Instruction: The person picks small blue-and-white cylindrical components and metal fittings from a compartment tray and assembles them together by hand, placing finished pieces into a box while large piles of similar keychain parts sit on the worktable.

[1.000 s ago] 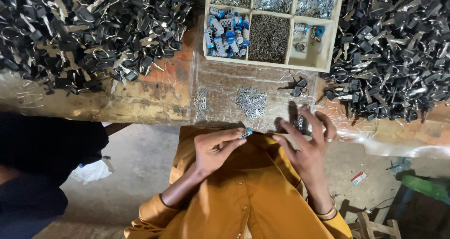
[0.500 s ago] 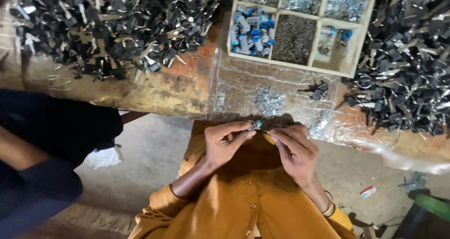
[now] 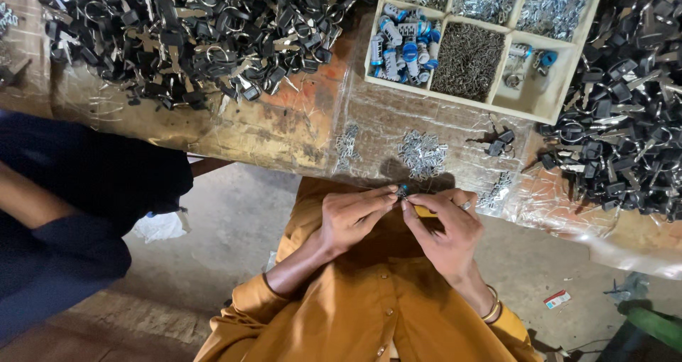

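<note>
Far left on the worktop (image 3: 284, 131) we see a black key pile (image 3: 185, 35). Our left hand (image 3: 355, 216) and right hand (image 3: 444, 227) meet at the near worktop edge, fingertips pinched together on a small blue-tipped metal part (image 3: 403, 190); too small to tell its axis or pointing. Just beyond lies a loose silver pile (image 3: 423, 152). Far right: a compartment tray (image 3: 483, 42), then more black keys (image 3: 625, 120).

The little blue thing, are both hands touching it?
Touching. The head view shows fingertips of the left hand and the right hand meeting around the little blue thing, no gap.
</note>
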